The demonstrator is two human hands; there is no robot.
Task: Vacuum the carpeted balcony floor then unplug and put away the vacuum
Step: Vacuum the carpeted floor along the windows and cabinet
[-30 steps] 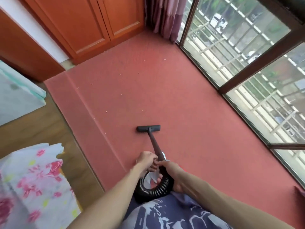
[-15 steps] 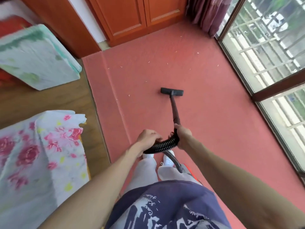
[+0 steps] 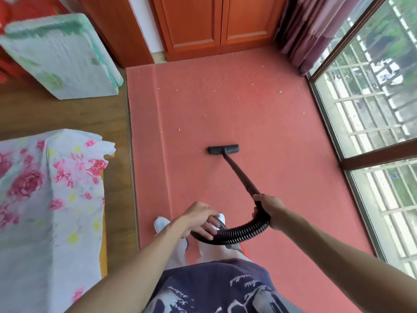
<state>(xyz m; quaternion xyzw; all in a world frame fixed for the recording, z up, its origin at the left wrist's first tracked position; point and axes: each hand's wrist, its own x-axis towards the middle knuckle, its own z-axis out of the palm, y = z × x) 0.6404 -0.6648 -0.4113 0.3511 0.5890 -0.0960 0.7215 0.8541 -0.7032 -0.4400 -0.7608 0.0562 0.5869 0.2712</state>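
Wand swung, nozzle now up-left.

The flat black vacuum floor head is set on the salmon-red carpet at mid-frame, and from it the dark rigid wand is run down and right to the right hand, with the black ribbed hose curved leftward to the left hand. The orange wooden cabinet is placed at the top, the glass sliding window along the right edge, and the wood-plank floor left of the carpet. The pink-flowered white sheet is spread at the lower left, the green-patterned white folded mat at the upper left.
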